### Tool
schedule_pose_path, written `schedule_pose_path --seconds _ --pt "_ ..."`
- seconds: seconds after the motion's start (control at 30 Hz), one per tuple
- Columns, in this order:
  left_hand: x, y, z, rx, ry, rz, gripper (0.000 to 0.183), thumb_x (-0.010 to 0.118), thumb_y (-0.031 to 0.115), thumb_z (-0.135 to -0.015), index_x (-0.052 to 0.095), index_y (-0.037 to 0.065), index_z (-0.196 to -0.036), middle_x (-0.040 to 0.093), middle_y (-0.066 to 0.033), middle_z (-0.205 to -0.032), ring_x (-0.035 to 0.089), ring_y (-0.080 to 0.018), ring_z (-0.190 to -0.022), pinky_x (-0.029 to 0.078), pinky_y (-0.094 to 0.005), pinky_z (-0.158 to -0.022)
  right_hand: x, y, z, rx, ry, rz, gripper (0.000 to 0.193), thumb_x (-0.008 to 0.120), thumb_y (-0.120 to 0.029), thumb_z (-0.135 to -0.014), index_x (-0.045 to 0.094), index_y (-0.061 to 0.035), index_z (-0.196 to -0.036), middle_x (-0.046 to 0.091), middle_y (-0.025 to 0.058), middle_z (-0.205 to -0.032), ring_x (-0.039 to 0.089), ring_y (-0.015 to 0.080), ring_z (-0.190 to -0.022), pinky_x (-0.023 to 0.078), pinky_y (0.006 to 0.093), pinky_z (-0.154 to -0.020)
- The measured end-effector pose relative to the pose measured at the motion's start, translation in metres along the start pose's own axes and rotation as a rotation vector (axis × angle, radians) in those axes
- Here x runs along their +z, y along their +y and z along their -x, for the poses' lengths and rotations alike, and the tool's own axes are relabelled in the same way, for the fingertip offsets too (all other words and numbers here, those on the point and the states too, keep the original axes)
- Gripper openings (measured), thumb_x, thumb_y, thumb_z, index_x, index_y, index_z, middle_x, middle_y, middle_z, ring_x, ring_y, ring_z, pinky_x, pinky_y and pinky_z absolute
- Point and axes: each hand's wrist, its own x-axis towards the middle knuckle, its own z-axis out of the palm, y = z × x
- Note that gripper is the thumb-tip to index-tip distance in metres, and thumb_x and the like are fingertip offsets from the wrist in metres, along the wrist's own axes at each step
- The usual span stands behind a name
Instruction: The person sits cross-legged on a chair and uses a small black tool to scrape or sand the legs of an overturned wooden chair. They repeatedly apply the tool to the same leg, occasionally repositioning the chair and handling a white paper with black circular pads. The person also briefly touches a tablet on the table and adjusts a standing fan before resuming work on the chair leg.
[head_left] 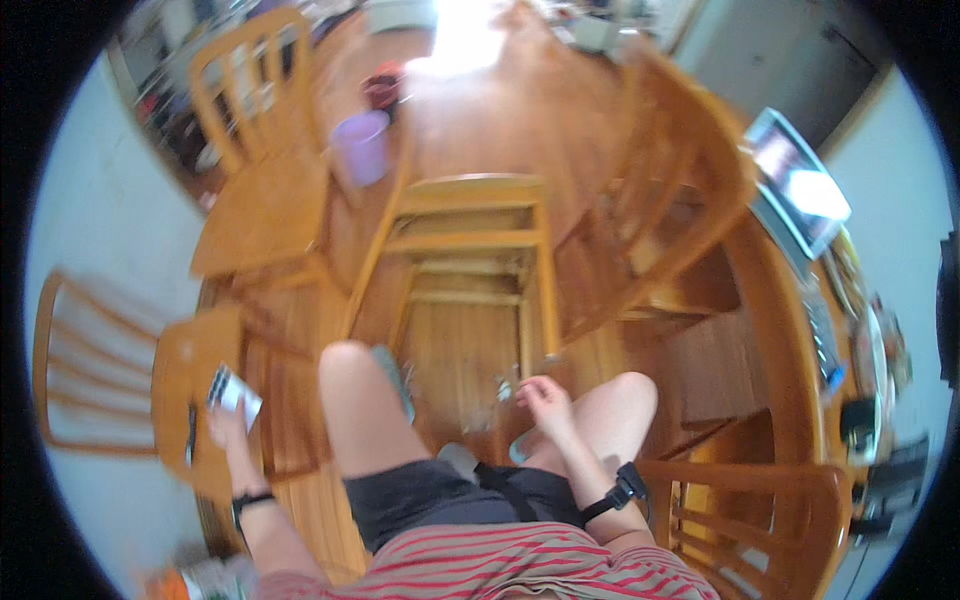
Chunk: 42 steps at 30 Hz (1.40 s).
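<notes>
Over the seat of the wooden chair at the left (195, 365), my left hand (225, 425) grips a small flat white packet (240, 393) with a dark patterned end. A thin black object (191, 433) lies on that seat beside the hand. My right hand (546, 402) is above my right thigh with its fingers curled together; whatever they hold, if anything, is too small to make out. Just ahead of it is the leg end of a wooden chair (467, 240) lying tipped over on the floor. Small whitish bits (504, 388) show by those fingertips, slightly blurred.
Another wooden chair (265, 215) stands far left, near a purple bin (360, 148). At the right, a chair (680, 190) stands by a wooden table (765, 330) bearing a tablet (798, 185) and clutter. One more chair (745, 475) is close at my right.
</notes>
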Motion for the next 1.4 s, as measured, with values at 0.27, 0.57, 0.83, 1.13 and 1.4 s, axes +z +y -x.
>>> schedule_pose_path --seconds 0.27,0.57,0.83,1.13,1.4 --pt "0.014 -0.012 0.014 0.144 0.163 0.350 0.065 0.076 0.036 -0.067 0.055 0.005 -0.121 0.056 -0.0188 -0.121 0.052 -0.0341 -0.112 0.041 -0.0413 -0.096 0.012 0.005 -0.002 0.051 0.003 0.090 0.019 0.056 -0.017 -0.090 0.062 -0.0007 -0.099 0.067 0.0076 -0.084 0.063 0.0143 -0.078 0.050 0.0275 -0.069" --pt "0.015 0.005 0.012 -0.074 0.257 0.961 0.048 0.070 0.007 -0.075 0.054 -0.002 -0.120 0.060 -0.0177 -0.114 0.058 -0.0292 -0.104 0.044 -0.0361 -0.093 0.007 0.002 -0.002 0.078 -0.076 -0.097 0.012 0.052 -0.009 -0.093 0.058 -0.0006 -0.098 0.064 0.0051 -0.081 0.059 0.0110 -0.069 0.049 0.0229 -0.064" --pt "-0.085 0.079 0.078 0.176 0.107 1.559 0.045 0.058 -0.007 -0.080 0.051 -0.003 -0.124 0.058 -0.0114 -0.118 0.056 -0.0186 -0.106 0.045 -0.0300 -0.091 0.043 -0.070 -0.008 0.057 -0.221 -0.203 0.022 0.057 -0.012 -0.091 0.058 0.0008 -0.108 0.065 0.0067 -0.092 0.061 0.0117 -0.081 0.049 0.0243 -0.074" --pt "-0.188 0.199 0.256 1.095 -0.201 1.332 0.051 0.065 -0.010 -0.065 0.059 0.005 -0.113 0.052 -0.0176 -0.127 0.051 -0.0327 -0.116 0.043 -0.0377 -0.096 0.068 -0.156 0.013 -0.113 -0.309 -0.352 0.022 0.052 -0.010 -0.093 0.056 0.0021 -0.111 0.062 0.0056 -0.104 0.056 0.0115 -0.097 0.044 0.0247 -0.087" --pt "-0.196 0.225 0.275 1.242 -0.170 1.322 0.054 0.061 -0.014 -0.064 0.056 0.002 -0.115 0.052 -0.0197 -0.124 0.053 -0.0334 -0.112 0.045 -0.0379 -0.094 0.024 -0.159 0.032 -0.118 -0.273 -0.430 0.021 0.050 -0.017 -0.096 0.060 0.0011 -0.100 0.062 -0.0011 -0.082 0.051 0.0019 -0.074 0.041 0.0202 -0.063"
